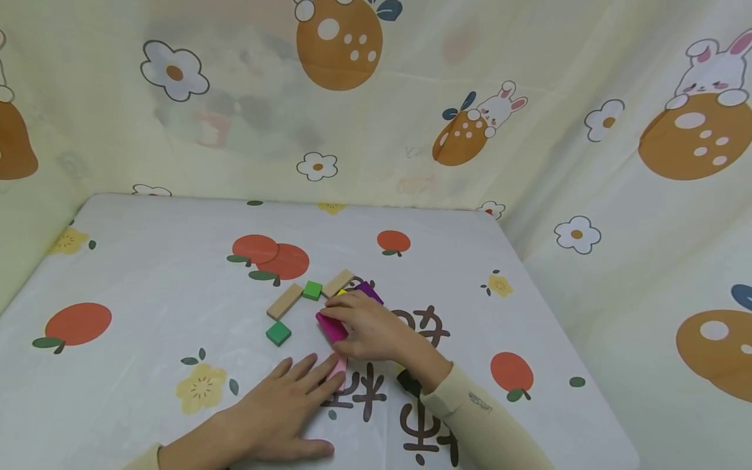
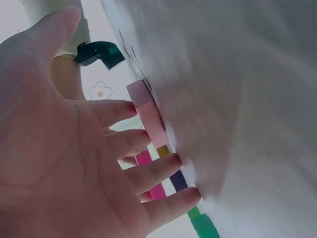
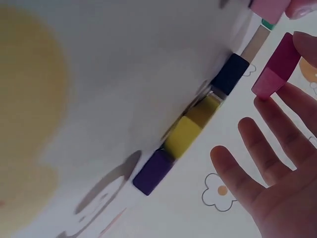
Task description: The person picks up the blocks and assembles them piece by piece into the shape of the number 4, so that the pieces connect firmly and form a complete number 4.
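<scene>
My right hand point(image 1: 370, 329) pinches a magenta block point(image 3: 278, 64) between thumb and finger; in the right wrist view it is held off the table, its other fingers spread. My left hand point(image 1: 276, 408) lies palm down with fingers extended, and its fingertips touch a pink block point(image 2: 151, 119) on the table. Beyond the hands, a curved row holds a green block point(image 1: 279, 333), a wooden block point(image 1: 284, 301), a light green block point(image 1: 313, 290) and a second wooden block point(image 1: 338, 283). A purple block point(image 1: 370, 292) and a yellow block point(image 3: 183, 138) continue it, the yellow mostly covered in the head view.
A dark navy block point(image 3: 230, 74) shows in the right wrist view. The wrist camera point(image 1: 408, 382) sits under the right wrist. A white cloth point(image 1: 147, 261) printed with fruit covers the table, and a patterned curtain point(image 1: 247, 130) hangs behind it and at the sides.
</scene>
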`<state>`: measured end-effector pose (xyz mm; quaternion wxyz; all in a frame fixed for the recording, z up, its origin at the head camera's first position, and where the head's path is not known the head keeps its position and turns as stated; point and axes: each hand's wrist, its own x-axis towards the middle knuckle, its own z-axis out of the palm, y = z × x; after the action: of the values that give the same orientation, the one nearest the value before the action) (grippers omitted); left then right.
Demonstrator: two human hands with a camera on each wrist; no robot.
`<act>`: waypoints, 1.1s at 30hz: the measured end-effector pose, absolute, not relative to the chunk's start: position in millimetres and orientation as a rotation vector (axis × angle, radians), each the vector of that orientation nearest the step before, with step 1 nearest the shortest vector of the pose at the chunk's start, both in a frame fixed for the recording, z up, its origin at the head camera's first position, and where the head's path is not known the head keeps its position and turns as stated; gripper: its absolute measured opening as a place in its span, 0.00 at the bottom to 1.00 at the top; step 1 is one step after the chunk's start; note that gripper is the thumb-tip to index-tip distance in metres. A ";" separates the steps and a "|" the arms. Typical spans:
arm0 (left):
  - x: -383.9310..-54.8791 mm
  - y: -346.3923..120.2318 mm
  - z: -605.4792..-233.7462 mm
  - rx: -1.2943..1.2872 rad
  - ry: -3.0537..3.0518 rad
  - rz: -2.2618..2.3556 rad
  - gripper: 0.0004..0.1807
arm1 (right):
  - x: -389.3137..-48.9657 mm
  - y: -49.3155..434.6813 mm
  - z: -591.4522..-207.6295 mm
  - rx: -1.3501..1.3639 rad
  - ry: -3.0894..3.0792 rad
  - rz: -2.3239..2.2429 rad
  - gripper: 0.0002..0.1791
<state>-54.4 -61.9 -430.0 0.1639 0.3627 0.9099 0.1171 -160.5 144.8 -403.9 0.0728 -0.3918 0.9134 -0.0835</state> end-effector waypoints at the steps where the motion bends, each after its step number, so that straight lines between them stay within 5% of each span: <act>1: -54.6 -61.9 -430.2 1.032 2.593 0.333 0.55 | -160.1 146.5 -404.5 -1.173 2.744 -0.262 0.34; 33: -55.2 -61.1 -431.2 1.028 2.576 0.339 0.55 | -148.9 168.6 -413.9 -1.006 2.860 -0.242 0.35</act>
<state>-55.2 -61.1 -431.2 0.1729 0.3623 0.9081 0.1194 -148.9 168.6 -413.9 0.0499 -0.3304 0.9391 -0.0795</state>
